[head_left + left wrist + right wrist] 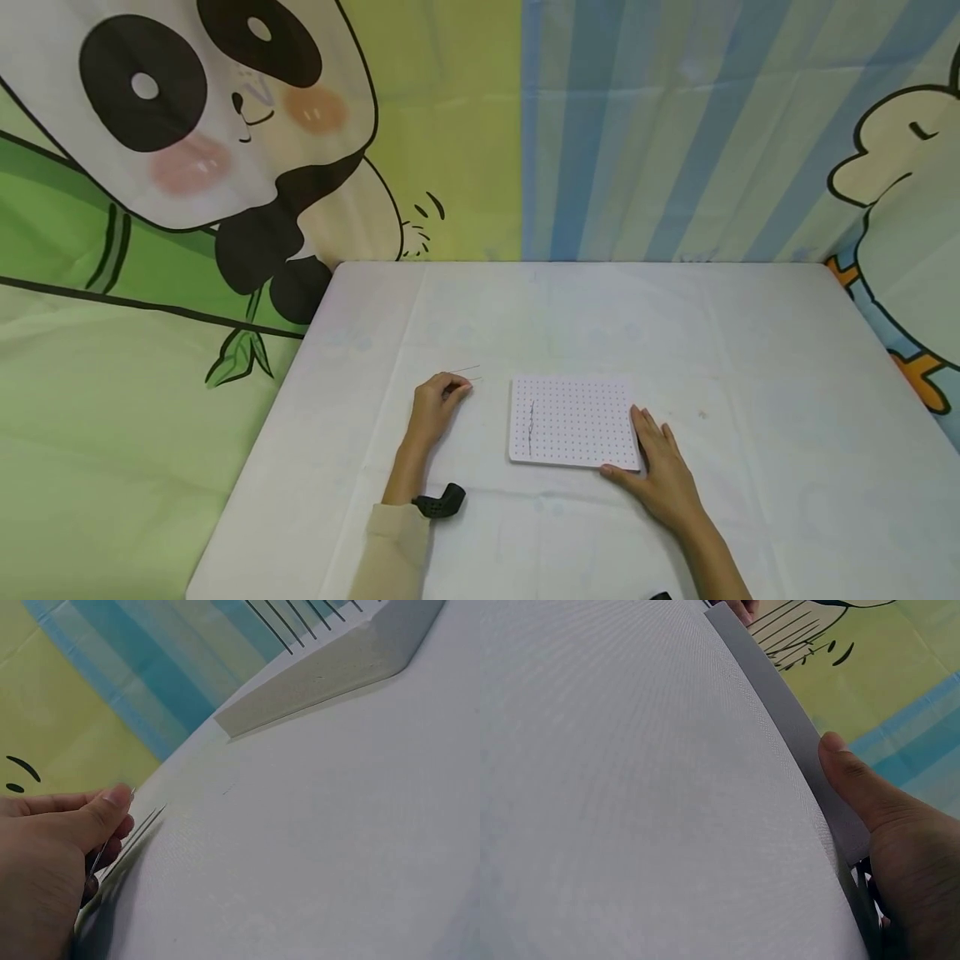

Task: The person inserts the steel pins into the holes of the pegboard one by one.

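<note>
My left hand (437,408) pinches thin metal pins between thumb and fingertips, left of the board. In the left wrist view several of these pins (139,838) stick out past the fingers, close over the table. A white pegboard (581,425) with rows of small holes lies flat. Near its left side a column of thin pins (532,429) stands upright in the holes. My right hand (663,475) rests at the board's near right corner, its thumb along the front edge and its fingers by the right edge. The right wrist view shows the thumb (851,769) against the board's side.
Everything lies on a table with a white cloth (787,500). Behind it hangs a cartoon backdrop (450,125) with a panda and blue stripes. A black wrist camera mount (442,502) is on the left wrist.
</note>
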